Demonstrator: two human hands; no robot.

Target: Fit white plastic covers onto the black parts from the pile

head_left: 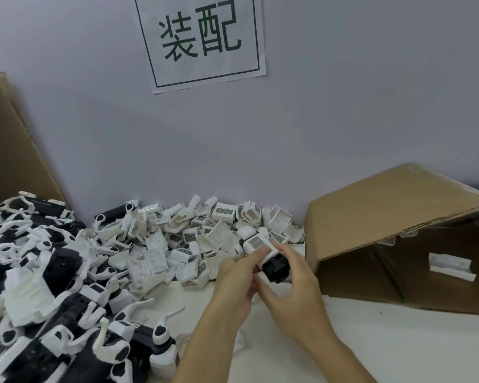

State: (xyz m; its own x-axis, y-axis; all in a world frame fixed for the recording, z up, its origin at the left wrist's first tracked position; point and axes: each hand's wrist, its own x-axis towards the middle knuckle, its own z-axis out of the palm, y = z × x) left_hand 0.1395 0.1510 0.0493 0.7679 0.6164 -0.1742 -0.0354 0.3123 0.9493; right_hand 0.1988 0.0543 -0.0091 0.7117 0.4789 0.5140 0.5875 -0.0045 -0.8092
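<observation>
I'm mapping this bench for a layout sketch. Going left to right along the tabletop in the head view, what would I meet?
Pile of black-and-white parts → heap of white covers → the two hands' grip on a black part being covered → tipped cardboard box.

White cover (256,241) with grey mesh patch, black part (275,268), brown cardboard box (385,217).

The white covers (177,244) are matt moulded plastic, some with fine dark mesh panels. The black parts (274,268) look like matt plastic too. The box (385,217) is brown corrugated cardboard, rough at its cut edge. The sign (202,40) is printed paper. The table (371,341) is smooth and white.
</observation>
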